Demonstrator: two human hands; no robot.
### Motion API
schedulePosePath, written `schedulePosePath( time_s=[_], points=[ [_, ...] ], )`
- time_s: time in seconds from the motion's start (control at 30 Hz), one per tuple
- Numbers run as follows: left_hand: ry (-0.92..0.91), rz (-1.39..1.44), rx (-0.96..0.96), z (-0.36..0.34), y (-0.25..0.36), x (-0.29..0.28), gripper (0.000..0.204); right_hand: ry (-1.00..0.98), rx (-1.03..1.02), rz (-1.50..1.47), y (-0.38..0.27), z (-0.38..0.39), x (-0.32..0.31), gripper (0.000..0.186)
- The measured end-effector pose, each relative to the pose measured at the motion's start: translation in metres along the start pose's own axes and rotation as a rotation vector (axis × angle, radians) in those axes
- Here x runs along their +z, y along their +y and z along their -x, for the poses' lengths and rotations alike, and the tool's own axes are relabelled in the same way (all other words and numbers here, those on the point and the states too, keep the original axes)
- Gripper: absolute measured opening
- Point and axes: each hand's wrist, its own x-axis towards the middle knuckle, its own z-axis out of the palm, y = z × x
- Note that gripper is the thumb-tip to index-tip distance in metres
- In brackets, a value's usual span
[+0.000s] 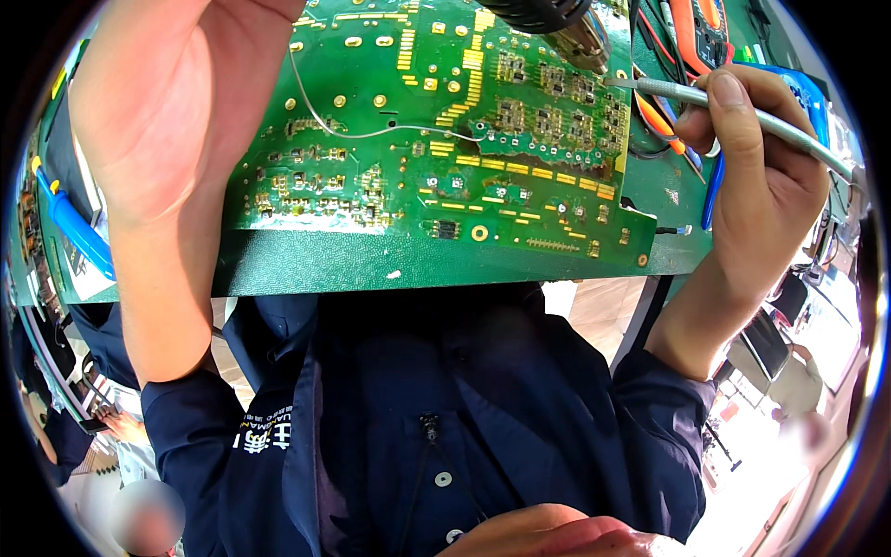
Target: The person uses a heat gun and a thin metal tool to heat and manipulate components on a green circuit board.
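Note:
A large green circuit board (520, 204) lies along the table's edge, with component groups, gold pads and a thin pale wire looped over it. My right hand (752, 158) grips a slim metal tool (677, 93), its flat tip at the board's upper right. Just above that tip is the nozzle of a dark hot-air tool (566, 37), cut off by the top edge. My left hand (176, 111) is raised at upper left, palm showing, fingers out of view; what it holds, if anything, is hidden.
Green table mat (316, 260) borders the board. A blue-handled tool (74, 227) lies at left. At upper right are an orange multimeter (696, 28), leads and hand tools. Other people (803, 381) appear at both lower sides.

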Motion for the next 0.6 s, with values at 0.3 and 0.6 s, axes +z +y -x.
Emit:
schedulePosePath(
  time_s=[0.3,0.6],
  points=[
    [0.01,-0.01,0.001,-0.0008,-0.0011,0.001,0.053,-0.035,-0.02,-0.024,0.0016,-0.0012,-0.0044,0.018],
    [0.022,-0.012,0.009,-0.0017,-0.0052,0.0018,0.053,-0.072,-0.015,-0.021,0.0017,-0.0017,-0.0052,0.019]
  ],
)
